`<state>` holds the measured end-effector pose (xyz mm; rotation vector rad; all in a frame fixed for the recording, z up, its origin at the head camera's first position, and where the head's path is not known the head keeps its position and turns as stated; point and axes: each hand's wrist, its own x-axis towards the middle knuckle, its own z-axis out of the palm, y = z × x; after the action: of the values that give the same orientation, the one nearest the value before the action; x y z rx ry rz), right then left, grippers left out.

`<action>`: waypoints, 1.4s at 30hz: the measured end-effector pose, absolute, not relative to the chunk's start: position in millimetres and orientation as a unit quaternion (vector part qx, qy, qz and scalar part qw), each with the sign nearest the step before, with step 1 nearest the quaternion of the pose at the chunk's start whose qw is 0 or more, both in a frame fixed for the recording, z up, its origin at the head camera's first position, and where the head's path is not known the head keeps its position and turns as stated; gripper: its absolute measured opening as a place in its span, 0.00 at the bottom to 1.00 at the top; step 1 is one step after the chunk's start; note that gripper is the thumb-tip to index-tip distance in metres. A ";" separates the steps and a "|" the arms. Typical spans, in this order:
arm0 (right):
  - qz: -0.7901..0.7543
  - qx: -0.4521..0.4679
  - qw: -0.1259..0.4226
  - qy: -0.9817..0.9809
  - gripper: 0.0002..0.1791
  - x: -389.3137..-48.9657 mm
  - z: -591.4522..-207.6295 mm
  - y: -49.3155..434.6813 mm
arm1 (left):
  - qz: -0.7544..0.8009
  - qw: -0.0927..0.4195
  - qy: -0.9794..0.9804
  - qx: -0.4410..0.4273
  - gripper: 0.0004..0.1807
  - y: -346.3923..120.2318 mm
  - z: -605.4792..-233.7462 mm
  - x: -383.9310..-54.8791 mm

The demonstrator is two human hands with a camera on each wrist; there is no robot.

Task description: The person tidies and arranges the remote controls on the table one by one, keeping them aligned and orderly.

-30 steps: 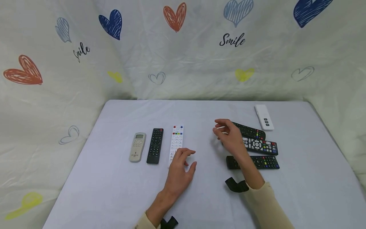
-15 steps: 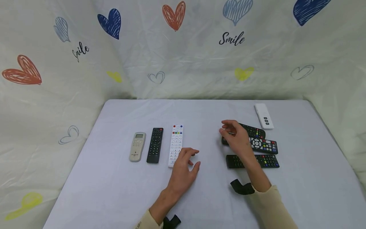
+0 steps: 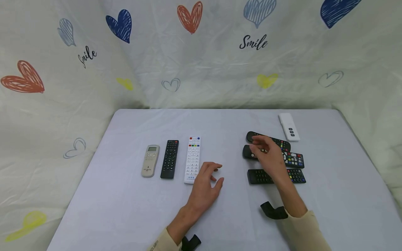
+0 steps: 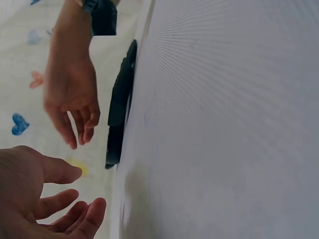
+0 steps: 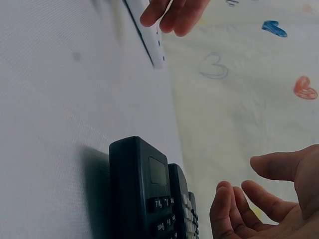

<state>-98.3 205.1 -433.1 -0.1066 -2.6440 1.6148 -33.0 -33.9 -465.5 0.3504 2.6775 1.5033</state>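
Observation:
My left hand (image 3: 204, 188) hovers just right of a white remote control (image 3: 191, 157), its fingers loosely bent and holding nothing. The right hand (image 3: 269, 155) hangs over a group of black remotes with relaxed, bent fingers and a gap between thumb and fingertips, as the right wrist view shows. Under it lie a far black remote (image 3: 251, 136), a middle black remote (image 3: 294, 159) with pale buttons, and a near black remote (image 3: 260, 176). Hand and forearm hide parts of all three. The far and middle ones lie close together, slightly slanted.
On the left of the white-covered table (image 3: 125, 209), a beige remote (image 3: 150, 161) with a small screen and a slim black remote (image 3: 169, 159) lie side by side. Another white remote (image 3: 289, 127) lies at the back right. A heart-printed cloth (image 3: 213, 69) hangs behind.
My right hand has moved right and a little nearer, uncovering the left ends of the black remotes. The left hand has shifted slightly right, off the white remote. The remotes stay in place.

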 end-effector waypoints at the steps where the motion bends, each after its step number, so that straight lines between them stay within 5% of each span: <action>1: 0.521 -0.035 0.023 -0.852 0.23 -97.6 -433.6 206.0 | 0.486 0.028 0.866 0.113 0.24 -33.5 -465.7 -33.0; 42: 0.441 -0.109 0.060 -0.889 0.23 -61.6 -439.9 239.5 | 0.486 0.099 0.861 0.111 0.25 -8.2 -468.3 -44.9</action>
<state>-61.6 239.5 -439.9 -0.3298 -2.6908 1.3333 -44.9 -8.2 -468.3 0.3269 2.5476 1.4371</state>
